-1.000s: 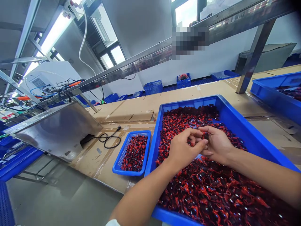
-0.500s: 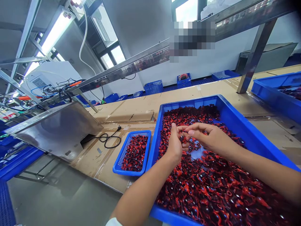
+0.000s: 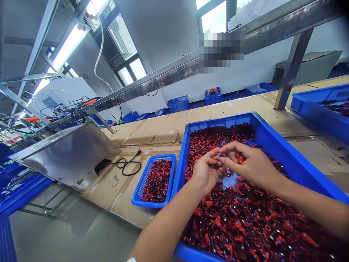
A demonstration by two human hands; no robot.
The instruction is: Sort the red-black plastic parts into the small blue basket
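Observation:
My left hand and my right hand meet above a large blue bin. Its bottom is spread with small glossy dark-red and bright-red plastic pieces, some of them ring-shaped. The left fingers are curled and closed around small dark pieces, partly hidden. Thumb and fingers of the right hand pinch at the left fingertips, and a bright red piece shows within its curled fingers. Left of the bin, close to its wall, stands a small blue basket filled with similar red pieces.
A black power cord lies on the cardboard-covered table, beside a metal housing. Another blue bin stands at the right. A metal post holds up a long rail behind the large bin.
My left hand has turned and its fingers have curled in toward the right fingertips. The right hand has moved slightly, its fingers closer around the pieces. The view has shifted a little.

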